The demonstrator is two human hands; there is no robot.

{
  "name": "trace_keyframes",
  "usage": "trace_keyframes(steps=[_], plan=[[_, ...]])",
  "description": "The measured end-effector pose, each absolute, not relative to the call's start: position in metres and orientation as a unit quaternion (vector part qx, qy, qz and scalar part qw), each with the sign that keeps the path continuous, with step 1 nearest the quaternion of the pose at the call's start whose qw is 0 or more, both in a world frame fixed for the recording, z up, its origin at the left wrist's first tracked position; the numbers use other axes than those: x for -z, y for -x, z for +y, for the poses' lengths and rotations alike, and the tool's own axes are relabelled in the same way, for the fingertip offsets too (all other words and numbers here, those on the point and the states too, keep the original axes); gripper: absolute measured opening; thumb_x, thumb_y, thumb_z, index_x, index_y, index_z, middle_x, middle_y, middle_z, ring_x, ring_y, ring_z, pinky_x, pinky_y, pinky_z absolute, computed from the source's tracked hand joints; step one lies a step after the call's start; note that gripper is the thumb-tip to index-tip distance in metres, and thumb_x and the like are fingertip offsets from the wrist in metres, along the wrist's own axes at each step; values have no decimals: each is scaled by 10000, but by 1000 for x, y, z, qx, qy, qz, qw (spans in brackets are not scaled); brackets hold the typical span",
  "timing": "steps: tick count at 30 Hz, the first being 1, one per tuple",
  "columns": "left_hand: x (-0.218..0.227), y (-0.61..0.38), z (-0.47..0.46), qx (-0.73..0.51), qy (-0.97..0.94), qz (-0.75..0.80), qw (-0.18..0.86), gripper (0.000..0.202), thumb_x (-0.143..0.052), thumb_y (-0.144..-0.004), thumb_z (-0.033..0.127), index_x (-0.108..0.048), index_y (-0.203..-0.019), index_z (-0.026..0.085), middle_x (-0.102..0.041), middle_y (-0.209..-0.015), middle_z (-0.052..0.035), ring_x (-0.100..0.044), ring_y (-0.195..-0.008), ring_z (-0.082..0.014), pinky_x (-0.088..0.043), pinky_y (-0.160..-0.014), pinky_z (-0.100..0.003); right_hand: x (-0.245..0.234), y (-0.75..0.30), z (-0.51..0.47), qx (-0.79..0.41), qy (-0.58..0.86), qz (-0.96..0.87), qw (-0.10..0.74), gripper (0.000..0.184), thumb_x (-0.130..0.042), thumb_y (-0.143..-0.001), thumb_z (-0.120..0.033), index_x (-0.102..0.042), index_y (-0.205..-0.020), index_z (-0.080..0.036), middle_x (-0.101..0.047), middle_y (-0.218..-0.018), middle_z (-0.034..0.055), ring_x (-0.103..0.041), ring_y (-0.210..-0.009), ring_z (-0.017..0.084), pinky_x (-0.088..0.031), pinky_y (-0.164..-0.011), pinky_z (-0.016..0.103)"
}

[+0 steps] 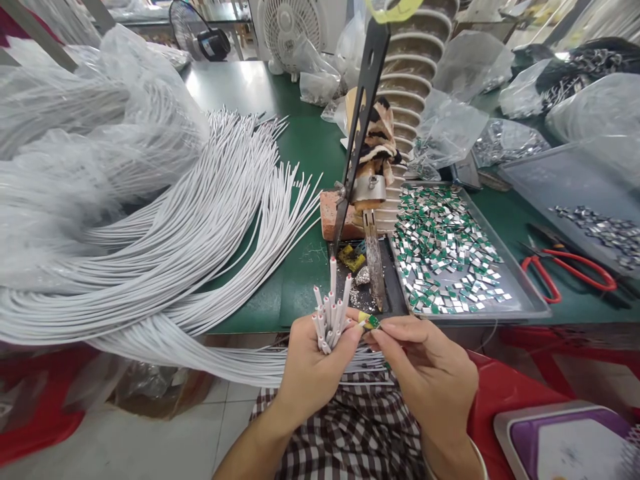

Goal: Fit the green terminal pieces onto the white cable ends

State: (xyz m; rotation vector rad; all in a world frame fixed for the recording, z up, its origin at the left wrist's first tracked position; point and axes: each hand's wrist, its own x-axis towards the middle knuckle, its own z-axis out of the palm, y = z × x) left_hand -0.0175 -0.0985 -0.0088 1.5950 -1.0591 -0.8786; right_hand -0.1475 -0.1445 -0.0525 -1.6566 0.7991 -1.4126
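My left hand [315, 367] is closed round a bunch of white cables [331, 317], whose cut ends with pinkish cores point upward. Between finger and thumb of my right hand [430, 373] is a small green circuit board [371, 323], pinched at its right side. The board meets the tip of my left thumb and forefinger, where a yellow-white bit shows; whether a wire joins it there I cannot tell. Just beyond both hands, a soldering iron [373, 260] points down over a dark tray [395, 287] with solder crumbs and a yellow sponge [351, 257].
A large heap of white cables [200, 220] covers the left side. To the right stand a tray of small boards [530, 303], red-handled pliers [575, 263] and a bin of metal parts [540, 173]. A brick [330, 217] and ribbed duct [415, 73] rise behind the iron.
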Motion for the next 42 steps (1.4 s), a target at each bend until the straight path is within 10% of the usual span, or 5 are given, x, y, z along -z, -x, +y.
trace_keyframes(steps=[3, 8, 12, 21, 42], plan=[[9, 16, -99, 341, -681, -438, 478, 241, -601, -839, 303, -669, -720, 105, -707, -878, -91, -638, -796, -107, -479, -658, -142, 53, 156, -152, 520, 691, 377, 332, 39, -606, -857, -143, -602, -819, -149, -643, -744, -25, -610, -628, 25, -501, -609, 122], [12, 15, -96, 356, -681, -440, 464, 275, -580, -847, 330, -655, -707, 105, -684, -838, -102, -635, -858, -144, -473, -681, -169, 58, 165, -179, 356, 732, 581, 27, 455, -507, -916, -508, -716, -854, -109, -659, -698, 67, -518, -596, 107, -253, -547, 230], [12, 16, -94, 363, -680, -436, 464, 285, -589, -843, 344, -657, -712, 99, -683, -866, -108, -619, -833, -138, -444, -633, -166, 56, 156, -203, 275, 732, 620, 69, 708, -518, -839, -668, -668, -1228, -97, -606, -587, 72, -378, -487, 99, -140, -539, 226], [13, 12, -96, 349, -682, -444, 465, 270, -594, -841, 339, -666, -719, 109, -693, -874, -103, -626, -869, -144, -476, -707, -181, 51, 150, -203, 548, 574, 473, 383, 304, -555, -909, -382, -725, -995, -146, -647, -742, 24, -564, -596, 39, -490, -581, 159], [-7, 16, -109, 315, -672, -483, 464, 234, -574, -844, 268, -628, -679, 110, -692, -838, -64, -612, -741, -99, -466, -652, -161, 32, 152, -146, 614, 671, 332, 251, 238, -640, -754, 47, -636, -917, -126, -691, -966, 25, -680, -940, 96, -583, -830, 224]])
